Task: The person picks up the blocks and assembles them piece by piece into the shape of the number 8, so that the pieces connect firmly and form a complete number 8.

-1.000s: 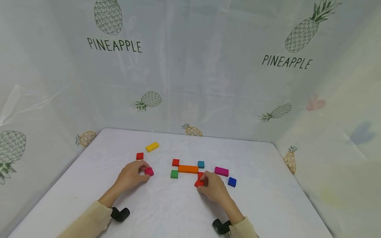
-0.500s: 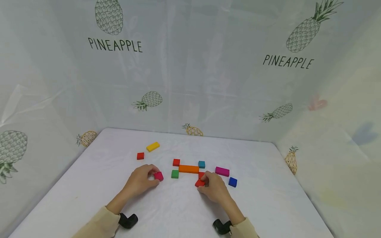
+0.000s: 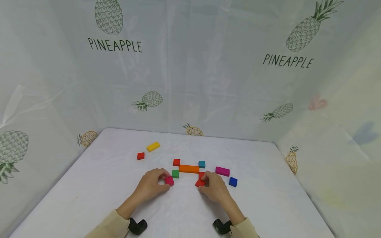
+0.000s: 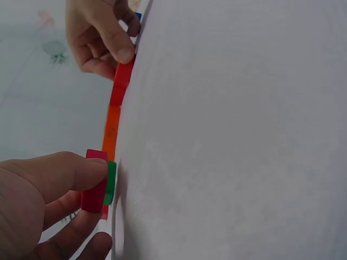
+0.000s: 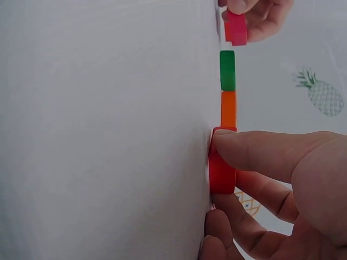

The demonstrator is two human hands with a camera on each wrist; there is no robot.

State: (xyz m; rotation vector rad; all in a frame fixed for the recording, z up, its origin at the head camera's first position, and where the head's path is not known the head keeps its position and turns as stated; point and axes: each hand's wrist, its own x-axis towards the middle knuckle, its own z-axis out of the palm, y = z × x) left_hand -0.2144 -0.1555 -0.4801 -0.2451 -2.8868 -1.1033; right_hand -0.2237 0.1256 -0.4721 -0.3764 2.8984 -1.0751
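Note:
Between thumb and fingers, my left hand (image 3: 151,185) pinches a pink block (image 3: 169,180). That block is close to the near-left side of a green block (image 3: 175,174); the left wrist view has it overlapping the green one. My right hand (image 3: 215,187) pinches a red block (image 3: 199,183) low at the table, just in front of another red block (image 3: 201,175). A long orange block (image 3: 189,169) lies in the middle, with the green block and a small red block (image 3: 176,162) at its left end. At its right end sit a teal block (image 3: 202,164) and the partly covered red block.
A magenta block (image 3: 222,171) and a blue block (image 3: 233,181) lie right of the arrangement. Farther left are a loose red block (image 3: 141,156) and a yellow block (image 3: 153,146). Pineapple-print sheeting (image 3: 190,82) rises behind the white table (image 3: 250,155).
My left hand has carried the pink block rightward and slightly nearer, from beside the loose red block to close by the green one. The right hand stays in place with its red block.

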